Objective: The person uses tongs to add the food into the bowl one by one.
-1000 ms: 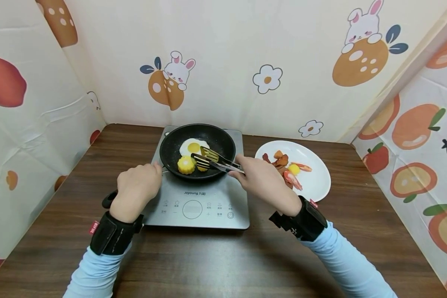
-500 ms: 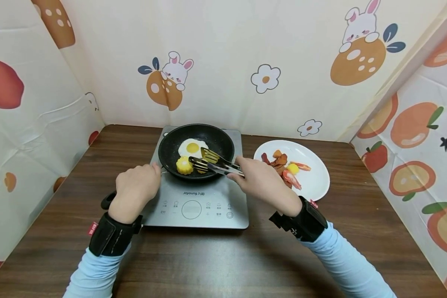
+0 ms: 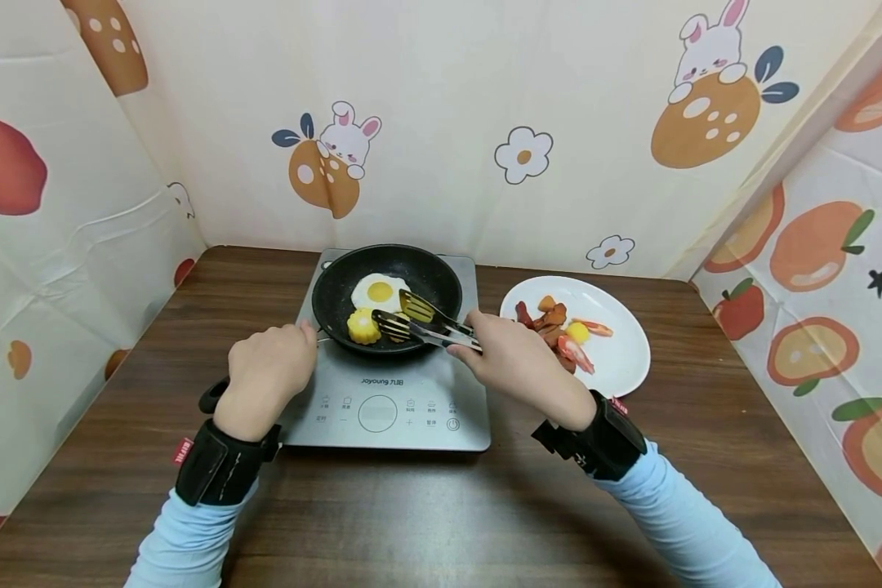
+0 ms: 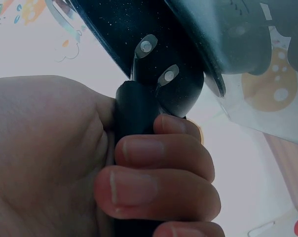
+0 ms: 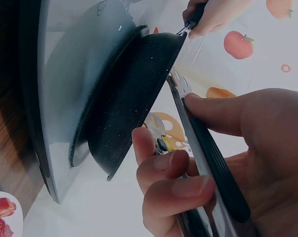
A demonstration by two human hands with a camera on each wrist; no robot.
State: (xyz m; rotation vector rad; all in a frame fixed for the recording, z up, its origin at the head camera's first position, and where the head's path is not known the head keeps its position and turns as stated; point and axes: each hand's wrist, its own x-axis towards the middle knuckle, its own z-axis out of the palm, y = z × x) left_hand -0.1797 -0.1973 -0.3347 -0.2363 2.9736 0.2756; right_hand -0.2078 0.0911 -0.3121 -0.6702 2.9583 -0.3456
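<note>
On the induction cooker (image 3: 382,416) sits a black frying pan (image 3: 432,282). In it lie a fried egg (image 3: 365,296) and a corn piece (image 3: 363,326); a second yellow piece is mostly hidden under the tongs. My left hand (image 3: 273,367) grips the pan's black handle (image 4: 135,108), fingers wrapped round it. With my right hand (image 3: 514,355) I hold metal tongs (image 3: 441,333) whose slotted tips reach into the pan, just right of the corn. In the right wrist view, thumb and fingers press on the two tong arms (image 5: 215,165). What lies between the tips is not clear.
A white plate (image 3: 628,359) stands right of the cooker, bearing bacon-like strips (image 3: 551,320), a shrimp-like piece (image 3: 576,355) and a yellow ball (image 3: 578,332). Patterned cloth walls (image 3: 441,122) close in the wooden table (image 3: 382,523) at the back and sides.
The tong tips have shifted slightly within the pan, the upper one a little to the right at the end. Both hands stay almost in place, and the head view drifts slightly.
</note>
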